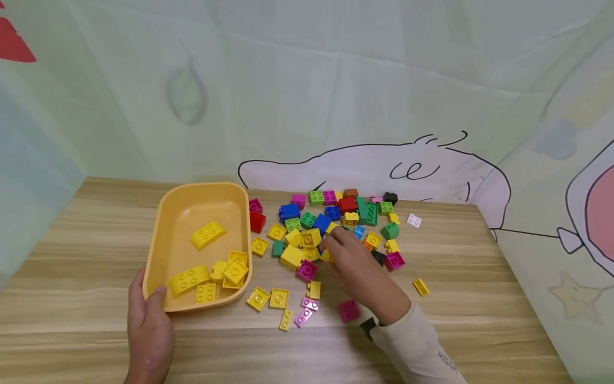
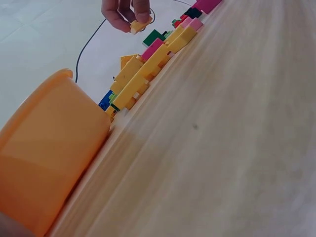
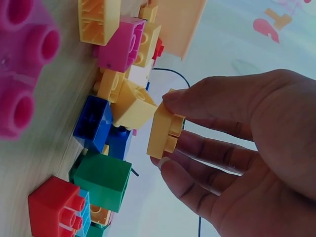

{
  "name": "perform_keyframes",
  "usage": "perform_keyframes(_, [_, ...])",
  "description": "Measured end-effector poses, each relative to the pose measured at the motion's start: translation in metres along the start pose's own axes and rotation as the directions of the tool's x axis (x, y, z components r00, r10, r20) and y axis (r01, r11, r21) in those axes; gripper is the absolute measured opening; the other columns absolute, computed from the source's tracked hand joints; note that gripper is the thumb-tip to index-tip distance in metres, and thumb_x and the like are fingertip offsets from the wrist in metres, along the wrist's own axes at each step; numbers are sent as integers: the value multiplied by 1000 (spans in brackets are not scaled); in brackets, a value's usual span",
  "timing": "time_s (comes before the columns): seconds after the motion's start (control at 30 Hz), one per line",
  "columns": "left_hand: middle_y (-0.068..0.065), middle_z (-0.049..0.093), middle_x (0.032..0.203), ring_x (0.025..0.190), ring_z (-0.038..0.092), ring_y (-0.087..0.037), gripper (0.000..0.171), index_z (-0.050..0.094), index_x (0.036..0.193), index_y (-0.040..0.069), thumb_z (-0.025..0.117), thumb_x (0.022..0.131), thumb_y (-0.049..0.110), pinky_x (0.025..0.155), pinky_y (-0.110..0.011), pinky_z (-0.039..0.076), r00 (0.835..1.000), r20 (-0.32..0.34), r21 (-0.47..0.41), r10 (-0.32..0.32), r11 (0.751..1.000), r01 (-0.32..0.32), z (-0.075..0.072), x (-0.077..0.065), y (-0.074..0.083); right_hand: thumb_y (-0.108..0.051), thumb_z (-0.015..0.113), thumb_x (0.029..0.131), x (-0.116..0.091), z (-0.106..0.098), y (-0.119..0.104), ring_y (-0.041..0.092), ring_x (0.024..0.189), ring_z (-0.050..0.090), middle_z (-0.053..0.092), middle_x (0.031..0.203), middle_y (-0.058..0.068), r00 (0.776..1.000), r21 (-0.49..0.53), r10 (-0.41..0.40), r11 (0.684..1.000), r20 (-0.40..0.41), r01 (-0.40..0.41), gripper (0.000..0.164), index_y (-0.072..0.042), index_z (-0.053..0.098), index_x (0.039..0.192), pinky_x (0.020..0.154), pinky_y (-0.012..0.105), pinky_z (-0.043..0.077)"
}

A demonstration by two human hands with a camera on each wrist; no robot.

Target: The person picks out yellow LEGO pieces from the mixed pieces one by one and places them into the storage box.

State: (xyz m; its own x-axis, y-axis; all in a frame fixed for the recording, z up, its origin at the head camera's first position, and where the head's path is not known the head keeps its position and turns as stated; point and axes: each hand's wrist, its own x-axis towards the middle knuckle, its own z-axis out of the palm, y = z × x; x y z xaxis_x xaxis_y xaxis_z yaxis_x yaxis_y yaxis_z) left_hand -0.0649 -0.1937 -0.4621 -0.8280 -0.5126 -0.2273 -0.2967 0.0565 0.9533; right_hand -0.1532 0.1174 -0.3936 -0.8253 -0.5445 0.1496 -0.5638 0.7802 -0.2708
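My left hand [image 1: 151, 328] grips the near-left corner of a yellow-orange plastic tray [image 1: 154, 234], with the thumb over its rim. Several yellow toy bricks [image 1: 189, 279] lie inside it, mostly toward the near side. My right hand [image 1: 358, 269] is above the heap of bricks to the right of the tray. In the right wrist view, its thumb and fingers pinch a small yellow brick [image 3: 160, 129], studs facing the palm. That brick [image 2: 140, 24] also shows in the left wrist view, held above the heap. The left hand is almost wholly out of the left wrist view.
Loose bricks spread over the wooden table [image 1: 460, 330]: yellow, a blue brick [image 1: 290, 212], a red brick [image 1: 257, 223], green and magenta. Two yellow plates [image 1: 279, 298] lie near the tray's right corner. A printed cloth [image 1: 297, 80] hangs behind the table.
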Motion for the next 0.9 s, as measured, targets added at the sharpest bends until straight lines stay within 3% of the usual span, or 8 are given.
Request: perform_keyframes(0.9, [14,9,166,151,13,-8,51,8,156,35,16,108,19,130,-42,13,1000,4,31,-4,1000,3,0,0,1,5,79,80,7,1,-11,17,95,55,61,104,7,1000,47,-26,999,-16,26,33,-6,68,110,85,31,62])
